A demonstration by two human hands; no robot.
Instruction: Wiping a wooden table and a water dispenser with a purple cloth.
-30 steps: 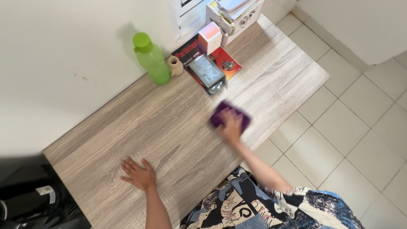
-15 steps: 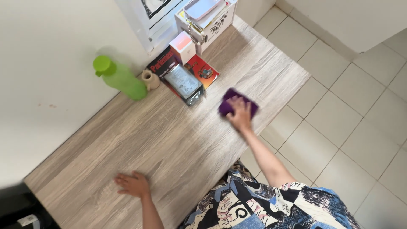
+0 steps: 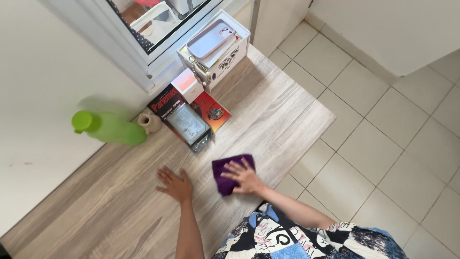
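Observation:
A purple cloth (image 3: pixel 225 170) lies flat on the wooden tabletop (image 3: pixel 268 120) near its front edge. My right hand (image 3: pixel 245 175) presses down on the cloth with fingers spread. My left hand (image 3: pixel 176 184) rests palm down on the bare wood just left of the cloth, fingers apart, holding nothing.
A green bottle (image 3: pixel 109 127) stands by the wall at the left, with a small beige jug (image 3: pixel 149 122) beside it. A dark carton (image 3: pixel 179 117), a red packet (image 3: pixel 211 111), a small pink-topped box (image 3: pixel 188 84) and a white openwork box (image 3: pixel 215 48) sit at the back. Tiled floor (image 3: pixel 383 129) lies to the right.
The view has shifted, so the table sits differently in frame. My right hand has slid the purple cloth toward my left hand, and the two hands are now close together.

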